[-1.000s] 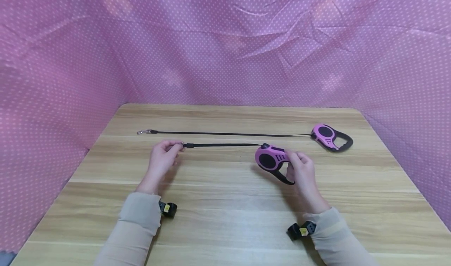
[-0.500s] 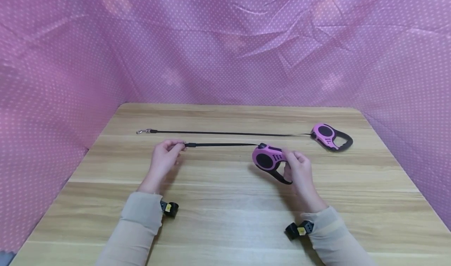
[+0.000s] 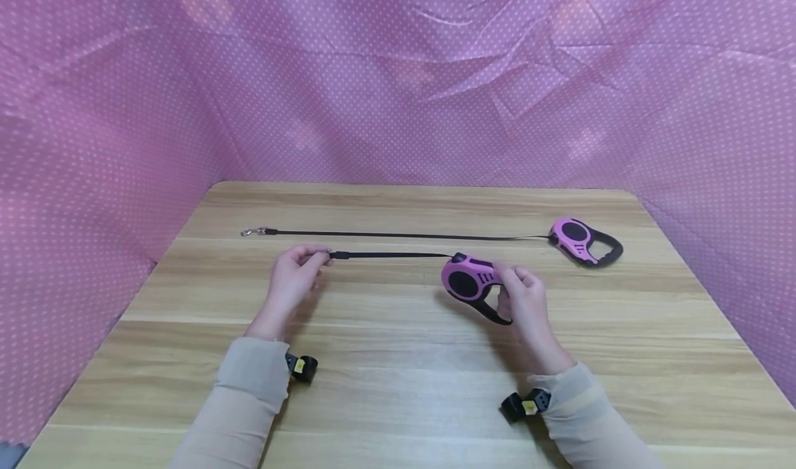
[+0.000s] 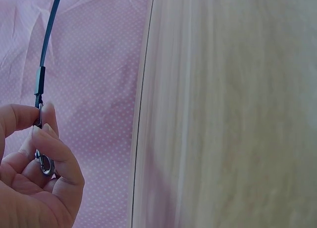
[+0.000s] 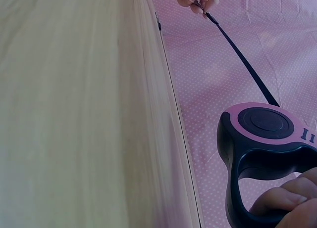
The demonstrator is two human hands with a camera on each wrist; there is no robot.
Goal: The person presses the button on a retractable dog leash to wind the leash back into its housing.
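Leash strap [image 3: 398, 255] is shortened, presumably by rewinding.
Clip [image 4: 48, 172] is pinched by left fingers [image 4: 62, 154]; handle [image 5: 232, 188] is grasped by right fingers [image 5: 278, 201].

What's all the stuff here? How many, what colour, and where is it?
held leash: 1, pink and black, between left hand and right hand
far leash: 1, pink and black, lying on the table
clips: 2, silvery, one at each leash's end
table: 1, light wood, below both leashes
cloth: pieces uncertain, pink with pale dots, behind and beside the table
patch: 1, blue, bottom left corner, unclear what
cameras: 2, black and yellow, one beside each sleeve
sleeves: 2, beige, on both arms
left hand: 1, bare, pinching a clip
right hand: 1, bare, gripping the held leash
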